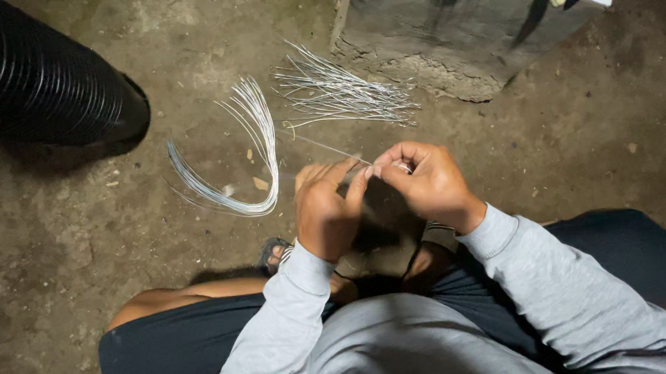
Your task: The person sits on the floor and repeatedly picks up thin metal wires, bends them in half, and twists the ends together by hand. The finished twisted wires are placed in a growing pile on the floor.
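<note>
While the person sat on the dirt floor [59,250], a black ribbed plastic pipe [33,74] lay far left of the fingers. Nearer them, just left, curved a bent bundle of thin silver wires [258,157]. The left hand [327,210] and right hand [425,181] met fingertip to fingertip, fingers closed in a pinch on one thin straight silver wire [331,148]. Beyond the fingers lay a loose pile of straight silver wires [343,94] beside a grey concrete block [431,27].
</note>
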